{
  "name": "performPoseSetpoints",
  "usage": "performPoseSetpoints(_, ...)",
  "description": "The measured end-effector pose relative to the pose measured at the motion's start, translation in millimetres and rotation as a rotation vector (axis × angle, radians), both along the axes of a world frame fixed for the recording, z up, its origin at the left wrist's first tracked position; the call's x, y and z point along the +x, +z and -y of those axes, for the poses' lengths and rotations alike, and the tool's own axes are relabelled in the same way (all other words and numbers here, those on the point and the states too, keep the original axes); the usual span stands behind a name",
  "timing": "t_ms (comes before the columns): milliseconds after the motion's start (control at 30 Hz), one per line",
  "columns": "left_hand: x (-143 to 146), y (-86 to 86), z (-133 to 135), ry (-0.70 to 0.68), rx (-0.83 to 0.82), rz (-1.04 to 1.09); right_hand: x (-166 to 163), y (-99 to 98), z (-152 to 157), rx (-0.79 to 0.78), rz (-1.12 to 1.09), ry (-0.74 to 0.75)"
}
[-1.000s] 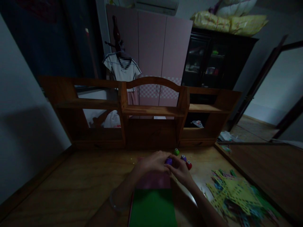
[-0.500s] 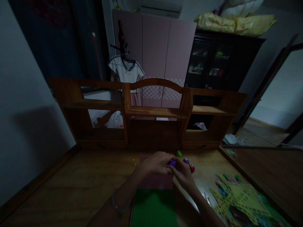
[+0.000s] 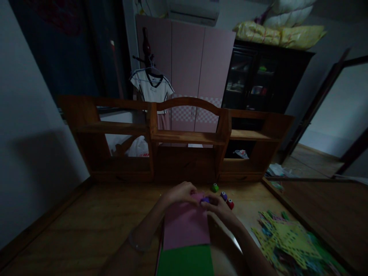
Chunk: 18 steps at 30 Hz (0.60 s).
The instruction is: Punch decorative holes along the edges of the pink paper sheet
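My right hand (image 3: 220,208) pinches a small purple object (image 3: 204,200) above the far right corner of a pink sheet (image 3: 186,226). The fingers cover much of that object, so its exact kind cannot be made out. To its left, my left hand (image 3: 181,193) rests over the sheet's far edge, with thumb and fingers apart and pink showing between them. Under the pink sheet's near edge lies a green sheet (image 3: 185,261). Just beyond my right hand sit small round pieces with eye-like spots: a green one (image 3: 215,188), a purple one (image 3: 223,196) and a red one (image 3: 230,203).
Yellow perforated sheets and loose bits (image 3: 290,237) are heaped at the right of the wooden desk (image 3: 115,222). A wooden shelf unit (image 3: 188,137) rises along the back edge. A raised wooden rim (image 3: 287,201) borders the right side.
My left hand has come off the purple object and shifted left, its fingers spreading. The pink sheet's near edge now reaches closer to me, over more of the green.
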<state>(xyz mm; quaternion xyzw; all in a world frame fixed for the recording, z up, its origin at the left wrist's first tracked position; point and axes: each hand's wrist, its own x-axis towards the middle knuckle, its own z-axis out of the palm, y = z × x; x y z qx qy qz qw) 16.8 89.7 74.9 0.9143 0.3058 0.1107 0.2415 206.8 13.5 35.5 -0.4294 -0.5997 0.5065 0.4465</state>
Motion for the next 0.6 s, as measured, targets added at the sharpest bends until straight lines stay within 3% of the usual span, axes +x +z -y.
performPoseSetpoints(300, 3, -0.6, 2, 0.008, -0.105, 0.052, 2, -6.6, -4, 0.093, 0.126, -0.056)
performPoseSetpoints(600, 4, 7.9, 3, -0.031, -0.151, 0.043, 3, -11.1, -7, 0.052, 0.0, -0.083)
